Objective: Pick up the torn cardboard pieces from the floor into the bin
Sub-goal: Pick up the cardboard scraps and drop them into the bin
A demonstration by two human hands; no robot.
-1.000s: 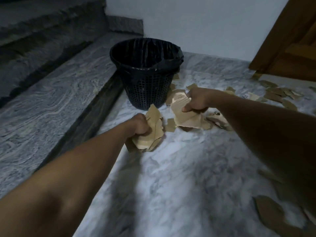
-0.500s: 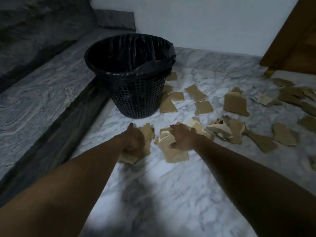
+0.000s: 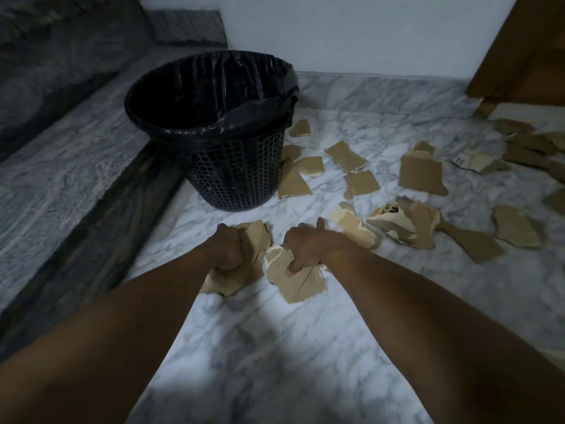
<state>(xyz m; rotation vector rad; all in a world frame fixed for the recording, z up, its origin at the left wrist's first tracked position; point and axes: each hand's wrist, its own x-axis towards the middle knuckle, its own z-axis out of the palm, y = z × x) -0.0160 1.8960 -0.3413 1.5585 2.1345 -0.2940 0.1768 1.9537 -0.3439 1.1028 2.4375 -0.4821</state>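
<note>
A black mesh bin lined with a black bag stands on the marble floor ahead of me, its mouth facing up. My left hand grips a bunch of torn cardboard pieces just in front of the bin. Beside it, my right hand grips another bunch of cardboard pieces. Both bunches are held low near the floor. Several more torn brown pieces lie scattered on the floor to the right of the bin.
A marble step with a dark riser runs along the left, right beside the bin. A white wall stands behind the bin. A brown wooden door is at the far right, with cardboard scraps near it.
The view has drawn back and the bin now looks nearer and larger. Both hands, each still gripping its cardboard bunch, have come closer together in front of the bin.
</note>
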